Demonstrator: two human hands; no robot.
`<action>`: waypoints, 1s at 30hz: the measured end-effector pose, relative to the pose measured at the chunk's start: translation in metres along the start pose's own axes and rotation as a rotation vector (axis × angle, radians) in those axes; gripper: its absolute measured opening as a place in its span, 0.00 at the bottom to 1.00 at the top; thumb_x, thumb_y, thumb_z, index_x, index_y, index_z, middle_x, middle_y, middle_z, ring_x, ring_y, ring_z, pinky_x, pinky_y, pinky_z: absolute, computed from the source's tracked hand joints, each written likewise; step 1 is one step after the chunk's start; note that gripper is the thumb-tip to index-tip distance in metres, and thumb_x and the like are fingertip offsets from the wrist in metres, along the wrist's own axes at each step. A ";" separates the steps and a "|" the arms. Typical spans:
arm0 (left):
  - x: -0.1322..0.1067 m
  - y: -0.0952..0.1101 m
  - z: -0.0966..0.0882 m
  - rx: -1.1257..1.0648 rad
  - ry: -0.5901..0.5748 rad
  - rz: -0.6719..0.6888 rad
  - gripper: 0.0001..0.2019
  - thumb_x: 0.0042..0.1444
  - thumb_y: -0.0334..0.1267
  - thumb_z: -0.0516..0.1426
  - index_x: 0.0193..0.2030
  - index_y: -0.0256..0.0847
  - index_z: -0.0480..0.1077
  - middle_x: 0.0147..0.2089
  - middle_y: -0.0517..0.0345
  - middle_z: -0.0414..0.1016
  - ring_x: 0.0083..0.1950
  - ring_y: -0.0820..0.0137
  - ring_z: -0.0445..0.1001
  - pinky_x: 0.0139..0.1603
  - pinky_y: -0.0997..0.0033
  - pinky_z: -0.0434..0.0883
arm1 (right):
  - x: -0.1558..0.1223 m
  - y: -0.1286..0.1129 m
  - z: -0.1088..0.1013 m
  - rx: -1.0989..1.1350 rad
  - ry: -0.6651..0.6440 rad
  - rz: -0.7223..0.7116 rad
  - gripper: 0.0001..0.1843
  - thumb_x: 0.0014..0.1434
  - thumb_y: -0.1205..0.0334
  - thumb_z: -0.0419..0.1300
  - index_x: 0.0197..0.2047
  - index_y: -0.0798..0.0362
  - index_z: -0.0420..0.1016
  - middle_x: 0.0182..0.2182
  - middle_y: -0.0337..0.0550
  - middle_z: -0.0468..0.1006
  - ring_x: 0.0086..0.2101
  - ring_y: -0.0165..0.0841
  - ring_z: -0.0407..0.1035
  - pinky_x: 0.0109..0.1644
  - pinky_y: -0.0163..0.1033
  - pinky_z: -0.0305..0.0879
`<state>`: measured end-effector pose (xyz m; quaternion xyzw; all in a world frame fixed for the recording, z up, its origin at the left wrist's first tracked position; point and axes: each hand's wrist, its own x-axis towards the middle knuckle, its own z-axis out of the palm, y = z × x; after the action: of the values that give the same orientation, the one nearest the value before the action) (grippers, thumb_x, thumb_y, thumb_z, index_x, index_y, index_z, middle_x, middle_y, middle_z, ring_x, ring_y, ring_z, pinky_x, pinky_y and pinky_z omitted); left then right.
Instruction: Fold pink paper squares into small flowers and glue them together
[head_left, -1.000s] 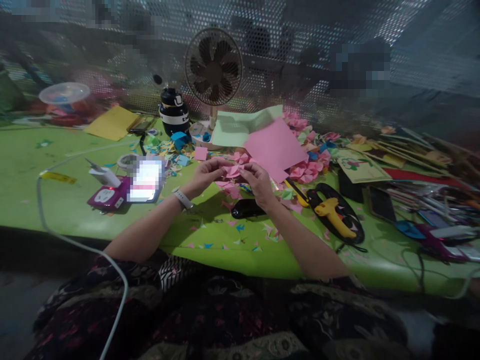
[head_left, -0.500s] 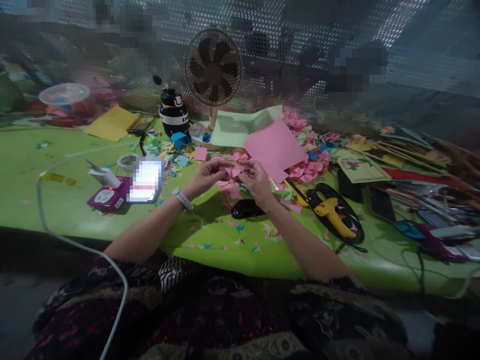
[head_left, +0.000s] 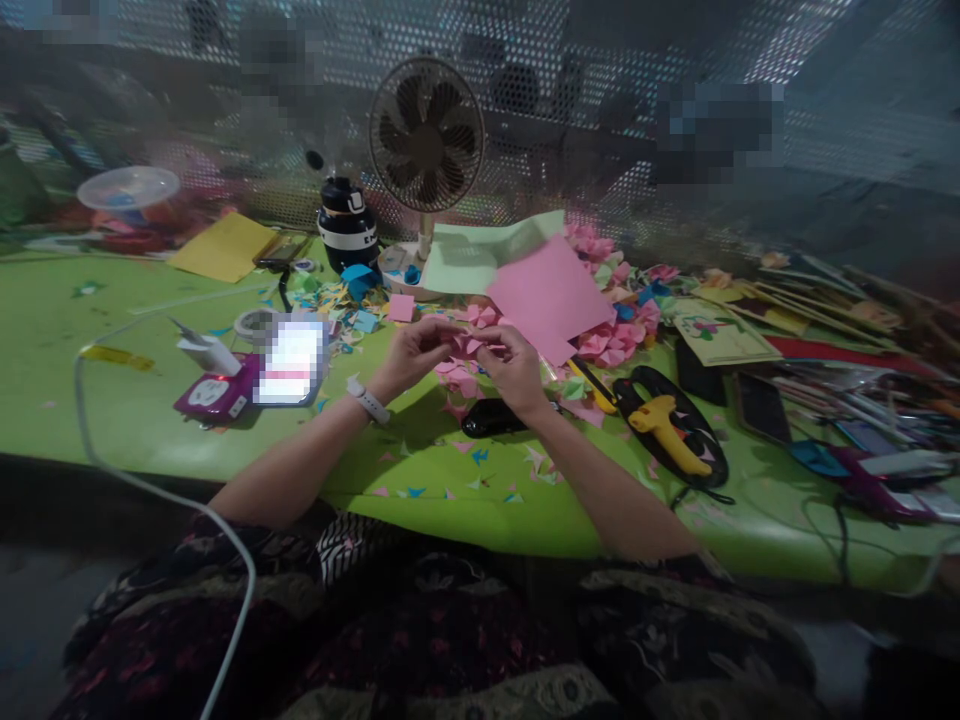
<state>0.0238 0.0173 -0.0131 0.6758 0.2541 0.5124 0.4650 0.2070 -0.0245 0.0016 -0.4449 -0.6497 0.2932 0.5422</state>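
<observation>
Between my two hands is a small folded piece of pink paper [head_left: 470, 345]. My left hand [head_left: 418, 352], with a white watch on its wrist, pinches it from the left. From the right, my right hand [head_left: 513, 368] pinches the same piece, with the fingers bent over it. My fingers cover part of the paper, so its full shape is hidden. More folded pink pieces [head_left: 459, 378] lie on the green tabletop just below my fingertips. Under my right wrist rests a glossy black object [head_left: 495, 418].
A pink sheet [head_left: 551, 295] and a pale green sheet [head_left: 465, 258] lie behind my hands, before a fan [head_left: 427, 135]. To the right are a yellow glue gun [head_left: 670, 432] and a yellow cutter [head_left: 594, 385]. A lit phone [head_left: 291, 362] and purple power strip [head_left: 217, 398] sit left.
My fingers have shifted slightly on the pink paper, and less of it shows between them. My right hand has tipped a little further over it.
</observation>
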 end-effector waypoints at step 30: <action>-0.017 0.009 0.017 0.677 0.042 0.299 0.12 0.65 0.40 0.55 0.39 0.37 0.79 0.34 0.49 0.82 0.33 0.68 0.78 0.38 0.70 0.73 | -0.005 -0.005 0.008 -0.050 -0.065 0.023 0.08 0.55 0.58 0.61 0.32 0.52 0.80 0.34 0.44 0.81 0.38 0.37 0.75 0.47 0.44 0.71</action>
<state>0.0325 -0.0071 -0.0136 0.8103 0.3173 0.4753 0.1296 0.1978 -0.0303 0.0020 -0.4559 -0.6690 0.2974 0.5062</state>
